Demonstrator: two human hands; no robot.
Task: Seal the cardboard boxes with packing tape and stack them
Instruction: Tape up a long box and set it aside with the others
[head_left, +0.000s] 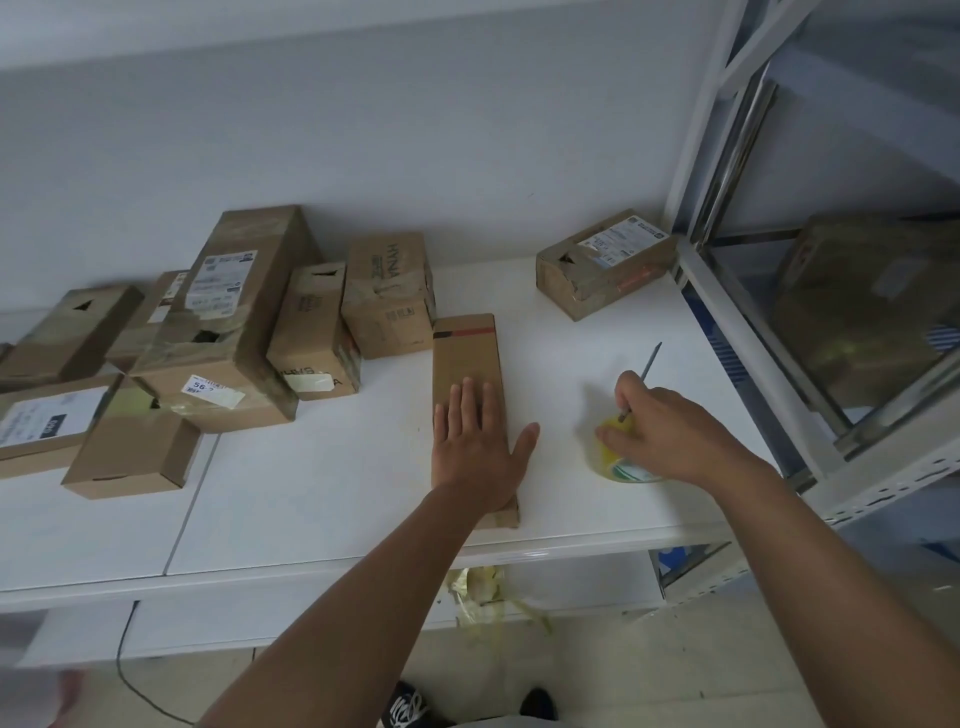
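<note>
The left hand lies open, pinning the flat box steady for taping. At three o'clock, the right hand grips a thin blade (fingers on the tape roll).

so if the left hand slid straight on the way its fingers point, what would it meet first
Probably nothing: the left hand lies flat on the long flat box, fingers pointing along it toward the wall. Beyond the box's far end, the table looks bare.

The left hand lies flat, fingers spread, on a long narrow cardboard box near the front edge of the white bench. Just beside it, toward the right edge, the right hand pinches a thin blade while resting on a yellowish tape roll. Taped boxes crowd the back left corner; one more box sits at the back right corner.
</note>
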